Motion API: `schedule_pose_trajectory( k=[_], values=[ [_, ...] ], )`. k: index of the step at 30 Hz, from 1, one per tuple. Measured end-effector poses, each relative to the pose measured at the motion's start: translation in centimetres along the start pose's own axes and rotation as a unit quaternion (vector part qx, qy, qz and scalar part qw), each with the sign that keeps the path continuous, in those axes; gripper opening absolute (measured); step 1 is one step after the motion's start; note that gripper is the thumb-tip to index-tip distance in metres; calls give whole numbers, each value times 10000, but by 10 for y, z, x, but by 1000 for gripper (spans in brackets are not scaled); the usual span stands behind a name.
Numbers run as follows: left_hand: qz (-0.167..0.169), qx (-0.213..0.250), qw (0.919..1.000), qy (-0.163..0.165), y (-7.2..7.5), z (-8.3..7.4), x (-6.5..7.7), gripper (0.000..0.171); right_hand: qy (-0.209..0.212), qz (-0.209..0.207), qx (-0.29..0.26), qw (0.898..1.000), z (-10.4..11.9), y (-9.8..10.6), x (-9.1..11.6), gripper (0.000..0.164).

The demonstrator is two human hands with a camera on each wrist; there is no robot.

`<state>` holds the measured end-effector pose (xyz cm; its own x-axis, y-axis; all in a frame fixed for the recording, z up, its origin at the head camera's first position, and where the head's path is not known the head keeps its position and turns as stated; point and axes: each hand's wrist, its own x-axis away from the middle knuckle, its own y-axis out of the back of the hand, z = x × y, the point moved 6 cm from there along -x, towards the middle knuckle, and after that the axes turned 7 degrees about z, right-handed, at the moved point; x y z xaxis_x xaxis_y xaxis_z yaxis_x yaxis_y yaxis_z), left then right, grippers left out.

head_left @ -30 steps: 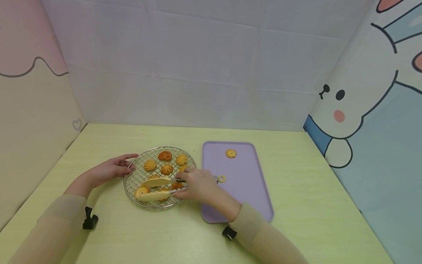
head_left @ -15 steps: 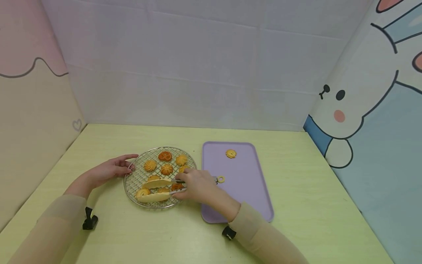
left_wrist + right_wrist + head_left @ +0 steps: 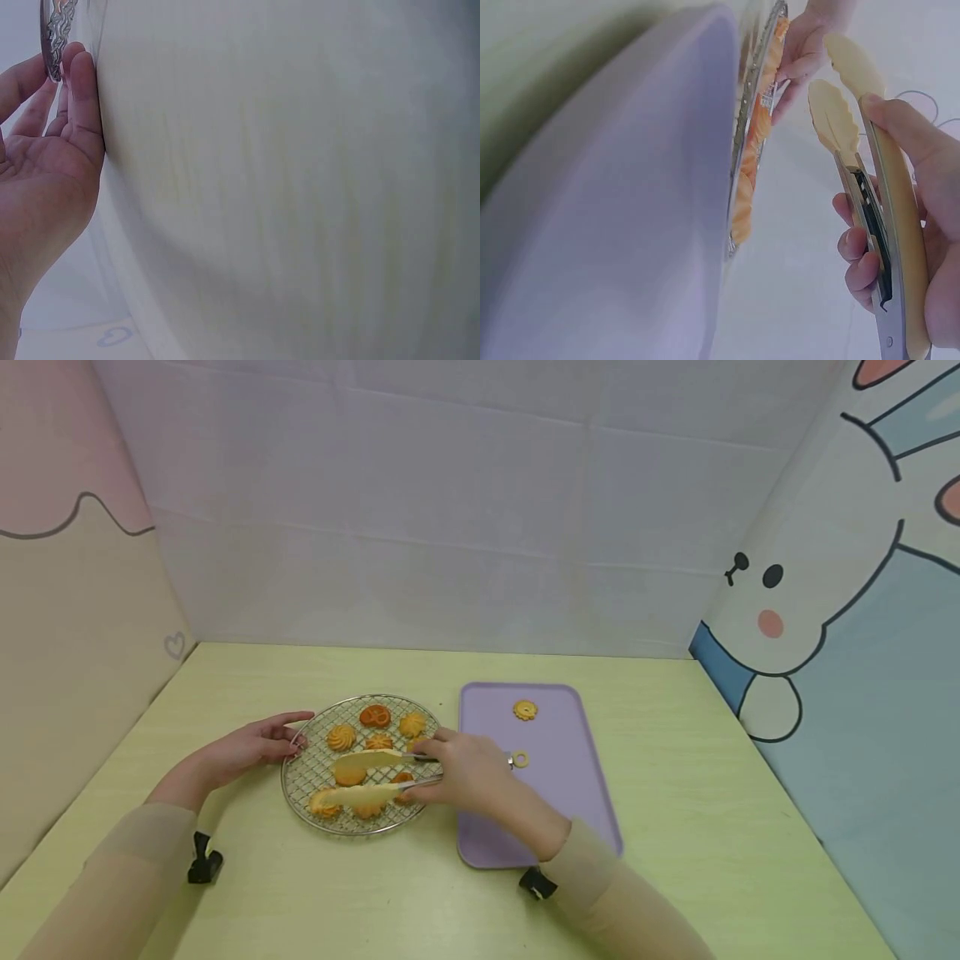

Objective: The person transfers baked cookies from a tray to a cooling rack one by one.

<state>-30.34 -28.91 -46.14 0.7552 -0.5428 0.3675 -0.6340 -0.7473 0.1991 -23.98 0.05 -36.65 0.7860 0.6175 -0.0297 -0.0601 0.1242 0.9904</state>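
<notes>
My left hand (image 3: 251, 748) pinches the left rim of a round wire rack (image 3: 302, 770); in the left wrist view, thumb and fingertips (image 3: 84, 75) meet at the metal edge. Several golden cookies (image 3: 342, 737) and a browner pretzel-shaped one (image 3: 375, 716) lie on the mesh. My right hand (image 3: 480, 781) grips a pair of food tongs (image 3: 369, 760), its cream tips spread apart above the near cookies. Nothing sits between those tips (image 3: 834, 114) in the right wrist view, where they stand clear of the rack. The right hand hides part of the rack's right side.
A purple rectangular tray (image 3: 555, 802) lies right of the rack, partly under my right forearm. One ring-shaped cookie (image 3: 525, 710) sits near its far end. A pale wall (image 3: 450, 527) closes off the table's back, with printed panels at both sides.
My right hand and the tongs have shifted right and slightly up from the near cookies, with the tips further apart. The left hand and rack stay put.
</notes>
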Motion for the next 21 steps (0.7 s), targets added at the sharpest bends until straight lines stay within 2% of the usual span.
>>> schedule_pose_trajectory(
  k=[6, 13, 21],
  values=[
    [-17, -1, 10000, 1, 0, 1, -1, 64, 190, -389, 80, 9990, -7, 16, 10, 55],
    [-34, -26, 10000, 28, 0, 0, 1, 63, 76, -695, 99, 9975, -19, 32, 21, 53],
    [-43, 4, 10000, -2, 1, 0, 0, 63, 131, -1302, 396, 9906, -36, 50, 34, 50]
  ],
)
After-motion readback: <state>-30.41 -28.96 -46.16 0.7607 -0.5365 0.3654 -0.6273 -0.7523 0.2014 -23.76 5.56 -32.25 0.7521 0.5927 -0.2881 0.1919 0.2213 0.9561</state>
